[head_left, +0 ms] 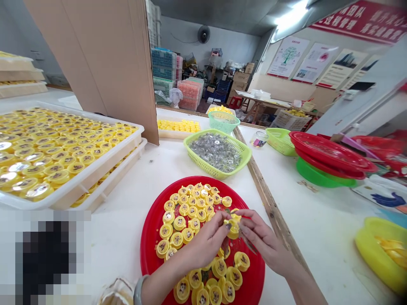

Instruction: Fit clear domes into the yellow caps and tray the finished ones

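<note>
yellow plastic cap held above red round tray, pinched from both sides by left hand and right hand, fingers closed on it. more yellow caps lie in rings on tray. beyond, green plastic basket of clear domed pieces; white plastic tray of domed caps to left.

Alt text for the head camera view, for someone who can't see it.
The left hand and right hand hold a yellow plastic cap over a round red tray laid with rows of yellow caps. Beyond sit a green plastic basket of shiny clear pieces and a white tray packed with yellow caps.
</note>
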`<state>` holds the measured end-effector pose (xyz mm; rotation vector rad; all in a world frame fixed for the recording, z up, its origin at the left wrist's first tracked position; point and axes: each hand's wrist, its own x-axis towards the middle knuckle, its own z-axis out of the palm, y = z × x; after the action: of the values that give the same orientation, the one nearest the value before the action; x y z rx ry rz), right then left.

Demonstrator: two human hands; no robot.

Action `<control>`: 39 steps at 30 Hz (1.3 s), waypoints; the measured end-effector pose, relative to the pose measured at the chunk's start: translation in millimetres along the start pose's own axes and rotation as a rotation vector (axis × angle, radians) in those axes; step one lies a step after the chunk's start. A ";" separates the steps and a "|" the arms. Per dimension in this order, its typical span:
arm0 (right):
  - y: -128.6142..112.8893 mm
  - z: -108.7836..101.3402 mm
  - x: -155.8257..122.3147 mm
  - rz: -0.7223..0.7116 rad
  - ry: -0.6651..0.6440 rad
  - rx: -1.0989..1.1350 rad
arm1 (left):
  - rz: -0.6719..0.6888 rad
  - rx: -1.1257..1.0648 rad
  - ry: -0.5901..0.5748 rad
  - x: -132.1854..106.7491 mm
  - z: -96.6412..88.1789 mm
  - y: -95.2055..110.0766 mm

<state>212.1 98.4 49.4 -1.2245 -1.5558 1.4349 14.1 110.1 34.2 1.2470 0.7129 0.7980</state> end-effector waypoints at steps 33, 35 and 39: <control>22.1 74.5 -15.3 -0.276 0.664 -0.088 | 0.360 0.345 0.088 -23.4 27.3 -11.0; 20.7 78.2 -19.6 -0.253 0.659 -0.101 | 0.341 0.376 0.122 -25.0 29.8 -15.5; 36.9 86.7 -41.6 -0.224 0.818 -0.099 | 0.373 0.403 0.107 -27.7 43.2 -33.8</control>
<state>152.0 28.1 4.1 -1.3965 -1.1345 0.5821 39.2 59.6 9.8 1.7443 0.7619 1.0658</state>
